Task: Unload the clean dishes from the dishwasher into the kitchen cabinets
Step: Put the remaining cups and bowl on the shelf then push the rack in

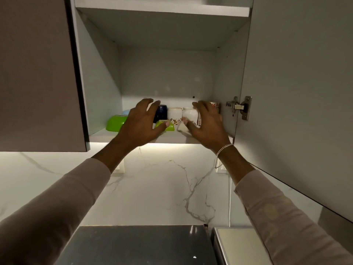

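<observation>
Both hands spread, grasping nothing, at cabinet shelf (172,139) front edge: left hand (140,124) beside small green bowl (165,126), right hand (207,124) before upright white cup (189,114).

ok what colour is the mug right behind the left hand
Dark blue mug, just behind the left hand on the cabinet shelf; the head view shows it.

Home kitchen. Evidence: open wall cabinet (166,73) with white shelves and a metal door hinge (241,107); lower shelf (133,137) stocked with household crockery — floral mugs (174,115), a dark blue cup (161,111), green plastic bowls (114,122); white marble-veined backsplash (162,188) lit by an under-cabinet strip; dark countertop (137,245) below — domestic fittings throughout.
</observation>
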